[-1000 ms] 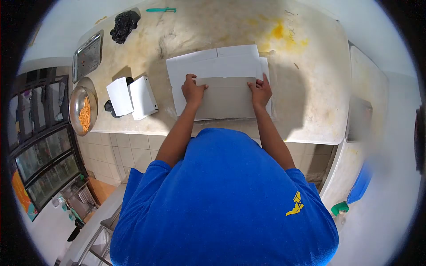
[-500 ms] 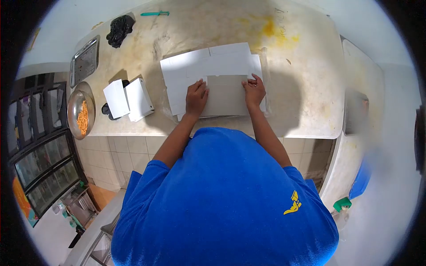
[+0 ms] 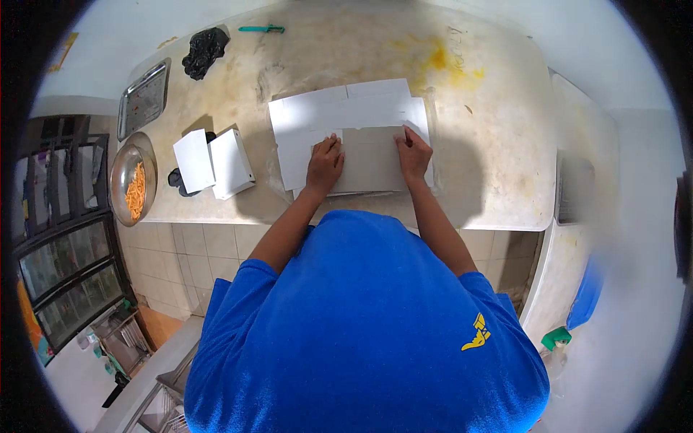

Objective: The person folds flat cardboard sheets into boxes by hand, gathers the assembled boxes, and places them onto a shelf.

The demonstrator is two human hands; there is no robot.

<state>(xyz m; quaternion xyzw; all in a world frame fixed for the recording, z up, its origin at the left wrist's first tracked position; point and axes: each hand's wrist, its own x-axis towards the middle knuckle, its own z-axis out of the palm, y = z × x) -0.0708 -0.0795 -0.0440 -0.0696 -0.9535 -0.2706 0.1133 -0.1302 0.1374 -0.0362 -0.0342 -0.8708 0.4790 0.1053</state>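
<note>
A flat white cardboard box blank (image 3: 375, 97) with a grey panel (image 3: 369, 155) facing up lies before me on the table. My left hand (image 3: 326, 166) rests on the left side of that panel, its fingers stretched forward over the cardboard. At the panel's right edge, my right hand (image 3: 414, 155) has thumb and index finger pinched at the far right corner. More white cardboard seems to lie underneath, mostly covered. To the left stands a folded white box (image 3: 232, 164) with its lid (image 3: 193, 160) raised.
A metal bowl (image 3: 118, 184) of orange strips is at the table's left edge, with a metal tray (image 3: 143, 97) behind it. Toward the back lie a black plastic bag (image 3: 205, 52) and a green-handled tool (image 3: 261, 29). Another tray (image 3: 575, 187) sits on the right.
The view has shifted slightly. My right hand's fingers have drawn in to a tighter pinch at the panel's corner. My left hand stays on the cardboard.
</note>
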